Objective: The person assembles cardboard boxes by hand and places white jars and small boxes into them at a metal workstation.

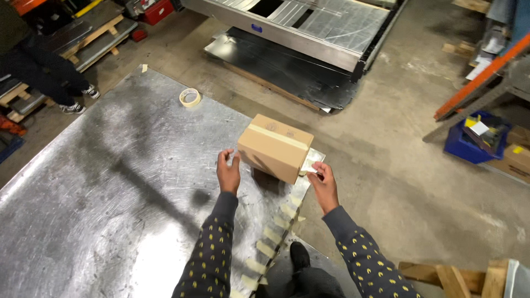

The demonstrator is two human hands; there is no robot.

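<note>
I see a cardboard box [274, 148], sealed with a pale tape strip across its top, sitting tilted near the right edge of a scratched metal table [110, 182]; my left hand [228, 172] presses its fingers against the box's near left corner, not wrapped around it; my right hand [323, 185] is at the box's lower right side, fingertips pinching a small pale piece just beside it, though I cannot tell what that piece is; short tape strips [274, 234] hang in a row along the table edge between my sleeves; a roll of masking tape [190, 97] lies farther back on the table, well apart; beyond, a person's dark legs and sneakers [73, 105] stand near stacked pallets; a blue bin [472, 138] rests on the concrete floor to the right.
</note>
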